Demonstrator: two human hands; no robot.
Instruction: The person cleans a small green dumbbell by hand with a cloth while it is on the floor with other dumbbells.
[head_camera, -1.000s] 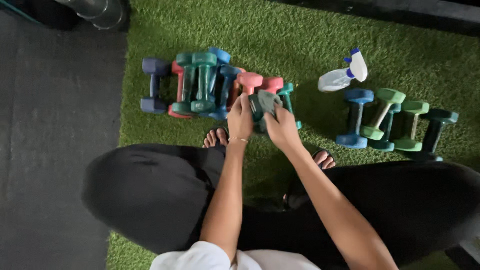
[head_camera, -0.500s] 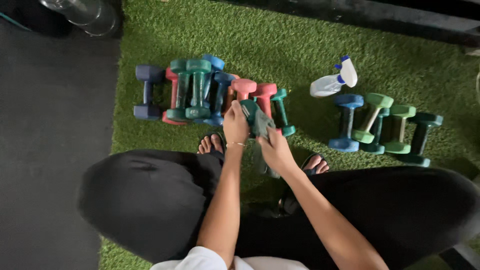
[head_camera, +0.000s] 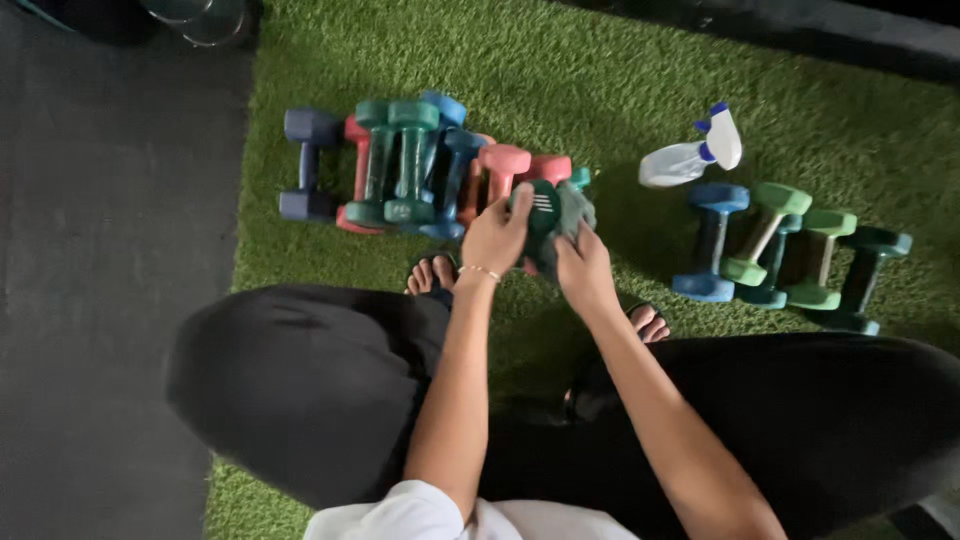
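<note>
Head view shows the left hand (head_camera: 497, 236) gripping a dark green dumbbell (head_camera: 541, 208) while the right hand (head_camera: 583, 268) presses a grey-green cloth (head_camera: 573, 212) against it — mid-wipe, with the pile of dumbbells (head_camera: 400, 165) to the left and the row of dumbbells (head_camera: 790, 250) beside the spray bottle (head_camera: 692, 155) lying untouched.

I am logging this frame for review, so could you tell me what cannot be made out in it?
- Head view: the dark green dumbbell is mostly covered by the left hand, right hand and a cloth.
- Head view: the metal objects at the top left are cut off by the edge.
- Head view: both feet are largely hidden by the legs.
- Head view: the spray bottle label is too small to make out.
</note>
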